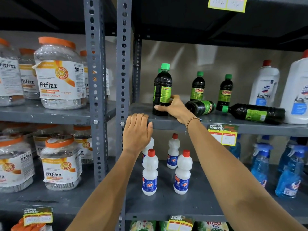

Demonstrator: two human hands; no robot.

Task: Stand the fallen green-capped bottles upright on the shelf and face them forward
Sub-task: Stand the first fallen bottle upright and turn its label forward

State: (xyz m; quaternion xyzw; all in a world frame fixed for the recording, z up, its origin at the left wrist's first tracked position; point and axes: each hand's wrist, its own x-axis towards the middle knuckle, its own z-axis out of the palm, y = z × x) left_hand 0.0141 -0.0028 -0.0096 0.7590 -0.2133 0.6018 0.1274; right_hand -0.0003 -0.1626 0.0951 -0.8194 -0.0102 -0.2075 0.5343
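Several dark bottles with green caps are on the grey shelf [166, 125]. My right hand [175, 107] grips the lower part of an upright bottle [162, 87] at the shelf's left, its label turned sideways. Two more bottles [197, 86] [225, 90] stand upright further back with their labels facing forward. One bottle [201, 107] lies on its side with its base towards me, right behind my right hand. Another fallen bottle [255, 112] lies across the shelf to the right, cap pointing left. My left hand [137, 130] rests flat on the shelf's front edge, holding nothing.
Large white bottles [265, 84] stand at the shelf's right end. Grey perforated uprights [123, 64] bound the shelf on the left. White red-capped bottles [150, 172] and blue spray bottles [260, 164] are on the shelf below. Orange-lidded jars [60, 74] fill the left unit.
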